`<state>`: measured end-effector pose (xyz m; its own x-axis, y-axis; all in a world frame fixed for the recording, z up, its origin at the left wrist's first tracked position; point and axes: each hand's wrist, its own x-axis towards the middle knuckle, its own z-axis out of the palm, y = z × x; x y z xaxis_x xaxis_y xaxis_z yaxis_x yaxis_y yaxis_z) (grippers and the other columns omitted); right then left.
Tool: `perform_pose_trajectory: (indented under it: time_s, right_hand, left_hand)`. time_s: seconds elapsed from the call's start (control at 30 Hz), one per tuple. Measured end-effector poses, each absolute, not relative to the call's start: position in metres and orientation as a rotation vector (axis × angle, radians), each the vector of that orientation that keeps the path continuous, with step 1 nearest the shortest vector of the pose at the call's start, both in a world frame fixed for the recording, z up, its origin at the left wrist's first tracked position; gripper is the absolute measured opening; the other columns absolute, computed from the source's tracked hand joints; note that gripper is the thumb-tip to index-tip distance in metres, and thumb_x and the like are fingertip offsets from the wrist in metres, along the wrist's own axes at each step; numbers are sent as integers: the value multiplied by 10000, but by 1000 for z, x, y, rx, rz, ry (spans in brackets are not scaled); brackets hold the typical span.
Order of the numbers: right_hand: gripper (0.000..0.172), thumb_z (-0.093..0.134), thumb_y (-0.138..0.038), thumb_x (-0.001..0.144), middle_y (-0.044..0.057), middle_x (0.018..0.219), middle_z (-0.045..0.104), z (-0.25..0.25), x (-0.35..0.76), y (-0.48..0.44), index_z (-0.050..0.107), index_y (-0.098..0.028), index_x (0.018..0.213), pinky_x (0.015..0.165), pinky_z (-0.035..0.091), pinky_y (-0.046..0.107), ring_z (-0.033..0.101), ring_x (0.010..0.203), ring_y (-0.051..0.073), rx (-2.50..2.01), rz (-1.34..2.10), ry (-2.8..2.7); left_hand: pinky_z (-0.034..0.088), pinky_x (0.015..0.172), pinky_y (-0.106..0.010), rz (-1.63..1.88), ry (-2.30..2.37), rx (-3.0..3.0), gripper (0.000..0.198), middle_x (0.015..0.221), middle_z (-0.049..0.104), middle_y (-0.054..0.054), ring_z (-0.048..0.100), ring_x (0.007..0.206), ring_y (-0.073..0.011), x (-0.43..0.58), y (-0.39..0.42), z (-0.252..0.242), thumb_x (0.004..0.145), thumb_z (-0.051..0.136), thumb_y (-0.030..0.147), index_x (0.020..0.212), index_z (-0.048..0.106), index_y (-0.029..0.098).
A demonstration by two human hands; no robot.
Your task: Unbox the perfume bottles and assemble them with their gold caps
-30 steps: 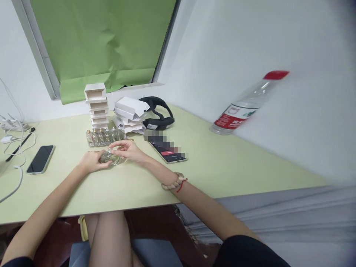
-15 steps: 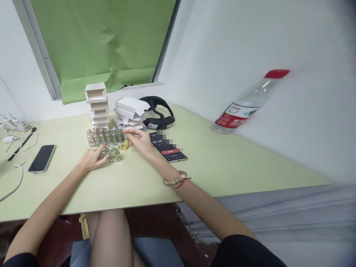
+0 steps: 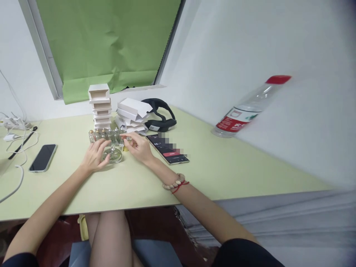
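Several small glass bottles (image 3: 96, 135) stand in a row on the pale green table. In front of them a round, clear glass bottle (image 3: 115, 156) rests on the tabletop. My left hand (image 3: 96, 155) is at this bottle's left side, its thumb and fingers spread. My right hand (image 3: 139, 147) is at the right end of the row, fingers bent and thumb near the index finger; whatever lies between its fingertips is too small to make out. Partly hidden beside my right hand are gold-coloured pieces (image 3: 125, 148).
Behind the bottles are stacked white boxes (image 3: 99, 95), folded white cartons (image 3: 133, 109) and a black headset (image 3: 161, 124). One phone (image 3: 174, 156) lies right, another (image 3: 43, 158) left near white cables (image 3: 22, 178). A red-capped plastic bottle (image 3: 239, 118) stands at the wall.
My left hand has lifted slightly and opened its fingers wider around the round bottle. My right hand has shifted a little down, with its fingers more curled. The view has moved slightly.
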<state>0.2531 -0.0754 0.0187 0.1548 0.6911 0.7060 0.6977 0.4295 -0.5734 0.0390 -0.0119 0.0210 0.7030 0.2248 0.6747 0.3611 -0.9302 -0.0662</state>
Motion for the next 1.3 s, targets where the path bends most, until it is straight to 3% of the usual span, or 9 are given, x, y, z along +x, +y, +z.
perform_pose_trajectory:
  time_s: [0.17, 0.6, 0.87, 1.07, 1.3]
  right_hand:
    - [316, 489, -325, 868, 61, 992, 692, 20, 250, -80, 704, -220, 1075, 560, 448, 261, 500, 525, 106, -1222, 84, -1630]
    - [330, 446, -274, 921, 74, 1016, 681, 22, 243, -84, 712, -211, 1106, 530, 428, 239, 507, 513, 87, -1204, -20, -1678]
    - [233, 550, -200, 839, 23, 1036, 721, 15, 247, -75, 762, -238, 930, 569, 438, 250, 551, 520, 82, -1425, -17, -1648]
    - [172, 639, -252, 802, 11, 990, 741, 13, 250, -72, 772, -259, 911, 588, 439, 257, 648, 711, 145, -1520, -29, -1671]
    - [145, 688, -258, 777, 8, 963, 750, 13, 252, -71, 775, -262, 893, 618, 451, 264, 678, 852, 193, -1589, 30, -1681]
  left_hand:
    - [419, 986, -404, -891, -483, -2805, 520, 1372, 497, -194, 491, 1267, -282, 38, -14, 22, 947, 336, 347, 1420, 378, 134]
    - [409, 978, -406, -894, -466, -2831, 478, 1339, 515, -192, 499, 1244, -275, 37, -12, 22, 956, 323, 344, 1364, 441, 125]
    - [405, 972, -405, -856, -536, -2845, 491, 1337, 518, -186, 490, 1250, -280, 38, -13, 23, 948, 336, 367, 1372, 429, 135]
    - [415, 931, -397, -774, -618, -2861, 398, 1279, 552, -174, 525, 1172, -269, 39, -12, 24, 953, 328, 370, 1197, 539, 136]
    - [446, 861, -382, -616, -629, -2937, 389, 1049, 625, -134, 579, 964, -240, 40, -9, 26, 972, 274, 408, 1034, 563, 155]
